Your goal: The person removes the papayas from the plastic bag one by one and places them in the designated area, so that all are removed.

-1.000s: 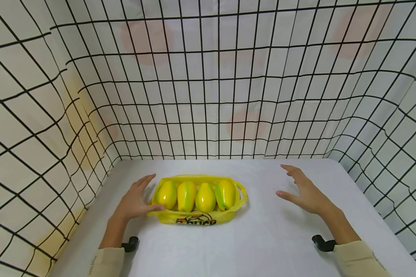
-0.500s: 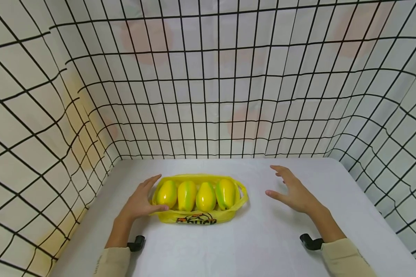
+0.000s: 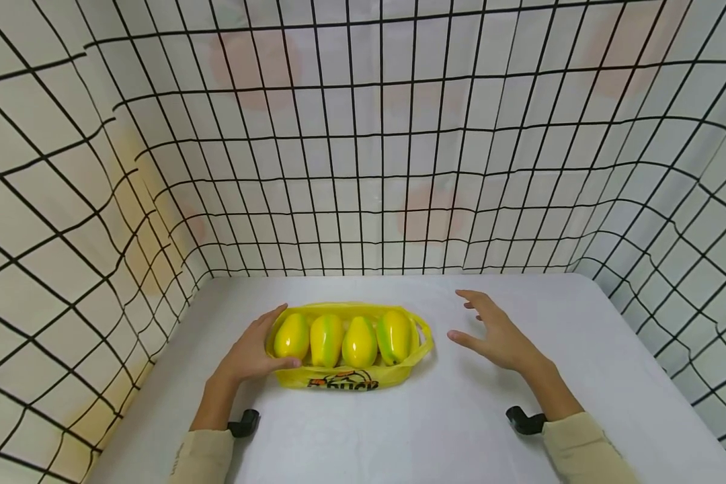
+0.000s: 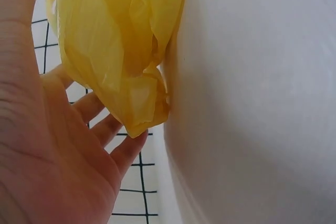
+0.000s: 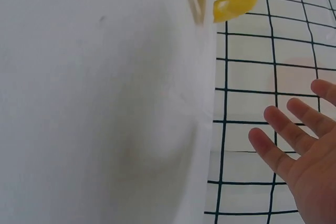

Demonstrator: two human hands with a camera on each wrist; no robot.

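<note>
A yellow plastic bag (image 3: pixel 345 381) with dark lettering on its front lies on the white table, its mouth spread wide. Several glossy yellow-green mango-like fruits (image 3: pixel 359 343) sit in a row inside it. My left hand (image 3: pixel 251 351) is at the bag's left end, thumb over the front rim and fingers along the far side. In the left wrist view those fingers are loosely spread beside the crumpled bag end (image 4: pixel 121 61); whether they touch it I cannot tell. My right hand (image 3: pixel 499 336) hovers right of the bag's handle loop (image 3: pixel 425 339), fingers spread, holding nothing.
Black wire grid panels (image 3: pixel 363 154) stand behind the table and along both sides, with pale cloth behind them. Black wrist mounts (image 3: pixel 245 423) project from both sleeves. The white table surface (image 3: pixel 387 437) extends in front of the bag.
My right hand has moved left toward the bag. The left hand has shifted slightly right, closer around the bag's left end. Bag and fruits stay in place.
</note>
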